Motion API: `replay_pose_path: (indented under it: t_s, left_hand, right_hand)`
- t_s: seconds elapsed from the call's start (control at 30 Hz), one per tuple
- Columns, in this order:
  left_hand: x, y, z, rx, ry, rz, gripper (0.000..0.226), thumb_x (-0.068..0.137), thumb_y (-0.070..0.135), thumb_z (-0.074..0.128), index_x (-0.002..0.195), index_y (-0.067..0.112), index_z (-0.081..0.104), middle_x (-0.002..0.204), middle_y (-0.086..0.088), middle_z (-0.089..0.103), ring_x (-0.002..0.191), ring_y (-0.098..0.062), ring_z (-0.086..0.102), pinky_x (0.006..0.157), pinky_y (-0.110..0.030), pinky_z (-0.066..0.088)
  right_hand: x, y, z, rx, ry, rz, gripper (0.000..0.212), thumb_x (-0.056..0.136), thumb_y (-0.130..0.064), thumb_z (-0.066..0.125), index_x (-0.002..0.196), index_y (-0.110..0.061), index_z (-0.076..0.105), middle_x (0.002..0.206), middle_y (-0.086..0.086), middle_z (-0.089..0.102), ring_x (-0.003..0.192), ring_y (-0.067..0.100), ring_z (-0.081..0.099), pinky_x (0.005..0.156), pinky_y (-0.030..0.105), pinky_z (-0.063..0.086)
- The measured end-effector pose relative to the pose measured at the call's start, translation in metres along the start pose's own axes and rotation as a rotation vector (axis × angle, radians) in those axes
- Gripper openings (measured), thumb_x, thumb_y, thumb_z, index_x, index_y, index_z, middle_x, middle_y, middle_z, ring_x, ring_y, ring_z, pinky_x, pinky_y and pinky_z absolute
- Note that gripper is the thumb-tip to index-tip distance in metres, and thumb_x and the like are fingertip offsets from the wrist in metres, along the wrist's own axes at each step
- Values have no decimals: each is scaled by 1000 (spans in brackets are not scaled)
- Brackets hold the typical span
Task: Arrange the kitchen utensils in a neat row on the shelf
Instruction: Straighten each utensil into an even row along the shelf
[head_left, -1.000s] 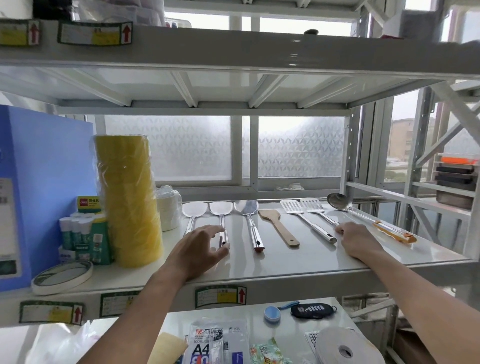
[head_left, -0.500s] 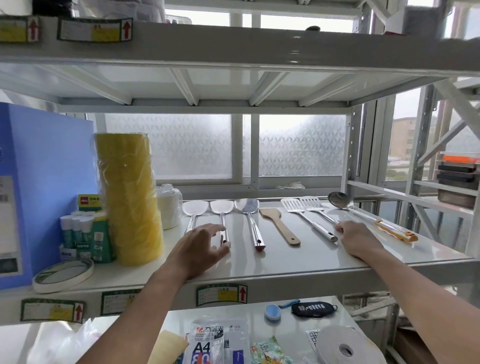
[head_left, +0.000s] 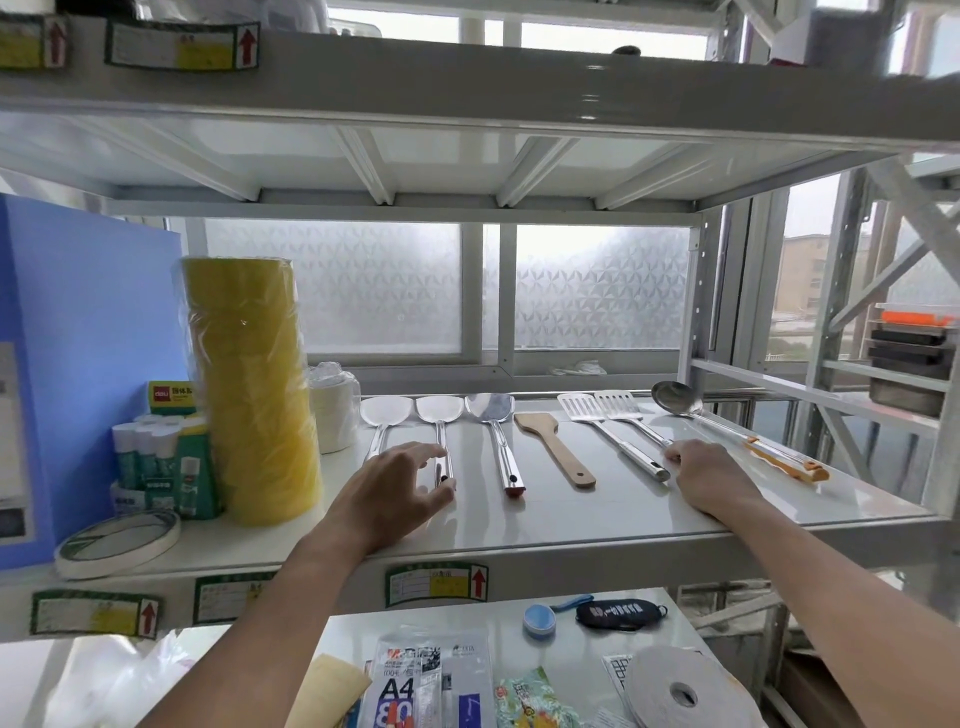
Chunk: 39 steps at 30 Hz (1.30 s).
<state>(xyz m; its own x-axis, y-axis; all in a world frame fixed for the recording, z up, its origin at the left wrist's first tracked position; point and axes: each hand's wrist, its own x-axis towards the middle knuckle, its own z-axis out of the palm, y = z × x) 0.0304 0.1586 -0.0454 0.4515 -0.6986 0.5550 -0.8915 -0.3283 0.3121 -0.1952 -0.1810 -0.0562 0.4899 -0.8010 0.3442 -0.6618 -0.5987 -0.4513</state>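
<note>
Several utensils lie side by side on the white shelf (head_left: 597, 512), handles toward me. From the left: three steel turners (head_left: 382, 413) (head_left: 439, 410) (head_left: 493, 410), a wooden spatula (head_left: 553, 444), two slotted turners (head_left: 579, 408) (head_left: 618, 404) and a ladle (head_left: 675, 397) with a wooden grip, angled right. My left hand (head_left: 389, 486) rests with fingers spread over the handles of the two leftmost turners. My right hand (head_left: 714, 475) is curled over the handle end of the right slotted turner, which hides that end.
A tall yellow tape stack (head_left: 252, 389), a white roll (head_left: 335, 410), glue sticks (head_left: 166, 467), a flat tape ring (head_left: 117, 540) and a blue folder (head_left: 88, 364) fill the shelf's left. The upper shelf (head_left: 467, 78) hangs close overhead. A table below holds packets.
Both hands stay where they were on the handles. Only the view has shifted slightly.
</note>
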Motion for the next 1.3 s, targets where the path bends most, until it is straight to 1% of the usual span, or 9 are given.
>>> replay_pose_path:
  t_s: [0.23,0.37,0.7,0.87,1.03,1.3]
  left_hand:
    - [0,2,0,1,1,1,53,89,48,65,135,23,62,135,5,65,123,-14,61,103,-36,48]
    - [0,1,-1,-2,0,-3,53,88,49,65,135,24,62,134,6,66,122,-12,61,102,-35,48]
    - [-1,3,-2,4,-2,6,52,89,47,65,135,22,62,135,3,66,122,-15,62,103,-35,48]
    - [-1,4,-1,4,-1,-2,52,89,47,66,134,22,62,132,3,67,120,-14,62,101,-35,48]
    - [-1,4,-2,1,2,-12,52,88,47,66,134,23,63,131,3,67,119,-14,62,100,-34,48]
    - [-2,4,-1,1,0,-10,51,89,46,66,134,22,63,132,2,67,120,-15,62,100,-34,48]
  right_hand:
    - [-1,-2,0,13,-1,2,34,98,-14,45,122,-13,70,126,20,68,114,37,63,97,42,50]
    - [-2,-2,0,2,-3,7,34,98,-12,43,118,-13,70,124,20,68,112,37,63,96,42,50]
    - [0,-2,0,8,-4,15,35,98,-13,43,121,-13,69,124,19,68,112,36,63,97,42,51]
    - [1,-1,1,14,-4,7,32,93,-7,44,107,-13,72,115,18,71,105,37,64,90,41,51]
    - [2,1,2,15,2,11,32,94,-11,47,115,-15,71,120,18,69,110,36,63,92,40,49]
    - [4,4,5,12,11,-1,31,94,-11,47,111,-14,72,117,18,71,108,36,64,90,40,50]
